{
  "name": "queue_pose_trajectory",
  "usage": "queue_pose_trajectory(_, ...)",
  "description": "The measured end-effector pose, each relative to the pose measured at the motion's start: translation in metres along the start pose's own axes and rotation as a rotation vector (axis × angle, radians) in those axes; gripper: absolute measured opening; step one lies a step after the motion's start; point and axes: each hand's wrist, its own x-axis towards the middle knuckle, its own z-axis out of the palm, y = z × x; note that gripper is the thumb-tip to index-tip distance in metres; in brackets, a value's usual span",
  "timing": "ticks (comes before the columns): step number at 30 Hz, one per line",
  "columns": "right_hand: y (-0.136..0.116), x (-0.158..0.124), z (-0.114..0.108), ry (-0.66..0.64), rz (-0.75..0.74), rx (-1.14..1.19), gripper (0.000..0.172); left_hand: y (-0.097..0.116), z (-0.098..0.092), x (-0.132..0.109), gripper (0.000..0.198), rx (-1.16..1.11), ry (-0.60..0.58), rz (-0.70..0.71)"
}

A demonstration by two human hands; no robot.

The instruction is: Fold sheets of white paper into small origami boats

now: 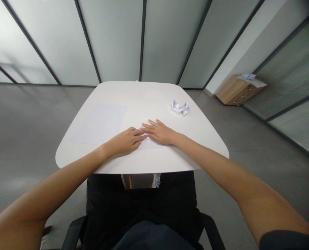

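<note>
A folded sheet of white paper (150, 144) lies flat on the table in front of me, largely covered by my hands. My left hand (126, 140) rests over its left part, the fingers stretched toward the middle. Spread-fingered and palm down, my right hand (158, 132) presses on its upper right part. The fingertips of both hands meet near the paper's centre, hiding its folds there. Farther off to the right stands a folded white paper shape (180, 107) with pointed ends, touched by neither hand.
White sheets of paper (102, 121) lie on the left side of the white table (144, 165). A wooden cabinet (237, 91) with papers on top stands by the right wall. Frosted glass panels (112, 41) rise behind the table. Chair armrests (74, 232) flank my legs.
</note>
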Motion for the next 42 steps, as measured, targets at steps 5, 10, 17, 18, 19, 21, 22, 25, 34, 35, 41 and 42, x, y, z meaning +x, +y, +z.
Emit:
queue_pose_trajectory(5,-0.002,0.0,-0.001,0.0,0.005,-0.029,0.056,0.002,0.001,-0.005,0.046,0.019,-0.004,-0.077)
queue_pose_trajectory(10,-0.005,0.0,-0.001,0.02,0.009,-0.059,0.057,0.005,-0.003,-0.006,0.05,0.065,-0.051,-0.048)
queue_pose_trajectory(17,-0.002,0.001,0.002,0.044,-0.007,-0.081,0.059,0.002,-0.006,-0.013,0.063,0.096,-0.124,-0.018)
queue_pose_trajectory(18,-0.002,0.001,0.002,0.046,-0.011,-0.081,0.059,0.002,-0.005,-0.014,0.064,0.1,-0.135,-0.014)
queue_pose_trajectory(19,-0.002,0.001,0.002,0.049,-0.018,-0.08,0.059,0.001,-0.005,-0.014,0.064,0.104,-0.143,-0.01)
queue_pose_trajectory(21,-0.003,0.001,0.001,0.054,-0.034,-0.07,0.059,0.001,-0.004,-0.015,0.066,0.11,-0.153,-0.008)
queue_pose_trajectory(22,-0.003,0.001,0.0,0.052,-0.041,-0.062,0.059,0.001,-0.004,-0.015,0.067,0.111,-0.153,-0.009)
queue_pose_trajectory(25,-0.002,0.001,0.0,0.036,-0.044,-0.04,0.06,0.001,-0.004,-0.015,0.066,0.109,-0.14,-0.01)
queue_pose_trajectory(34,-0.003,0.001,-0.003,0.005,-0.033,-0.032,0.059,0.005,-0.012,-0.036,0.071,0.119,-0.192,-0.021)
queue_pose_trajectory(35,-0.003,0.001,-0.003,0.003,-0.031,-0.031,0.059,0.006,-0.013,-0.04,0.071,0.119,-0.196,-0.025)
queue_pose_trajectory(41,-0.002,0.001,-0.002,-0.004,-0.021,-0.023,0.059,0.016,-0.017,-0.062,0.076,0.119,-0.197,-0.047)
queue_pose_trajectory(42,-0.001,0.001,-0.002,-0.002,-0.021,-0.02,0.06,0.017,-0.017,-0.066,0.077,0.121,-0.196,-0.053)
